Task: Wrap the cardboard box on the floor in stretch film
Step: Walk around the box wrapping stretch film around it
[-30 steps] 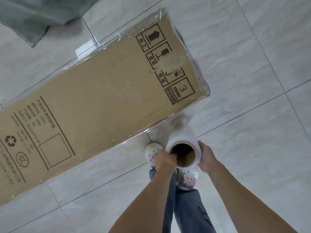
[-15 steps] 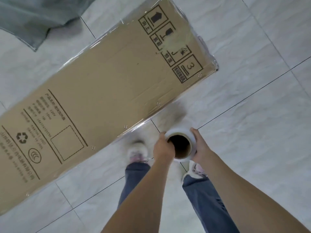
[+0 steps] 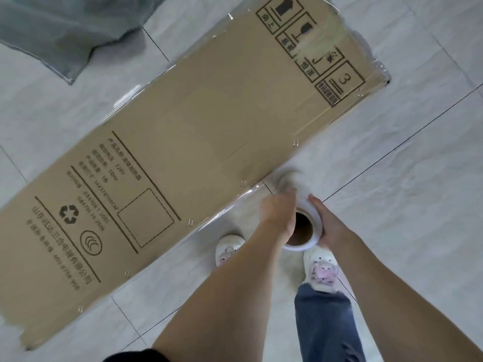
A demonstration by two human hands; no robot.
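Here the head view, the only one, looks down on a long box lying flat on the tiled floor, its long axis running from lower left to upper right. Glossy film already clings along its edges and bunches at the upper-right end. The roll stands on end, core hole toward the camera, just off the box's near long edge, above the person's shoes. The left hand is curled against the roll's left side; it is blurred, so how tightly it grips cannot be told. The right hand is wrapped round the right side, fingers closed on the roll. A hazy sheet seems to run from the roll up toward the box edge. The box lies ahead and to the left of both hands, the left hand nearer it, so the next pass probably means carrying the roll along that long axis, keeping the film taut. A grey cloth lies at upper left.
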